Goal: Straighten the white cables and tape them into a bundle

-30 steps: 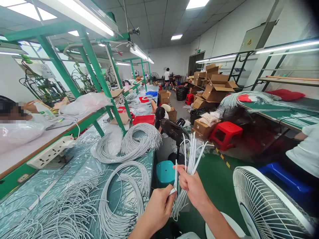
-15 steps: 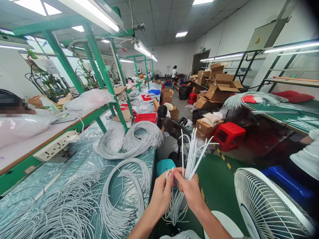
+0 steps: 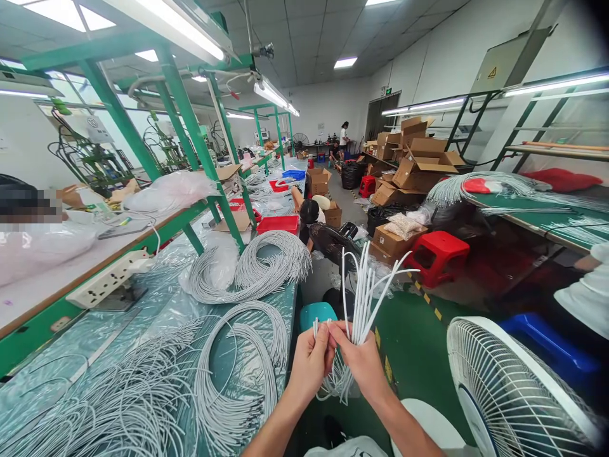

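In the head view, the person's two hands meet at the lower centre of the frame. The left hand [image 3: 309, 365] has its grip pinched, thumb against fingers, on white cable ends [image 3: 315, 326] that poke up just above it. The right hand [image 3: 365, 367] has its grip closed around a white cable bundle [image 3: 364, 292], whose loose ends fan upward at the centre while the rest hangs below the hands. Its thumb and fingertip reach the left fingertips; what lies between them is hidden.

At the lower left, loose grey-white cables [image 3: 114, 400] spread over the counter [image 3: 222, 374], beside a large cable coil [image 3: 207, 387]. Another coil [image 3: 280, 270] lies farther back, near a red tray [image 3: 278, 224]. A teal stool [image 3: 318, 312] stands just behind the hands, and a white fan [image 3: 509, 381] fills the lower right.
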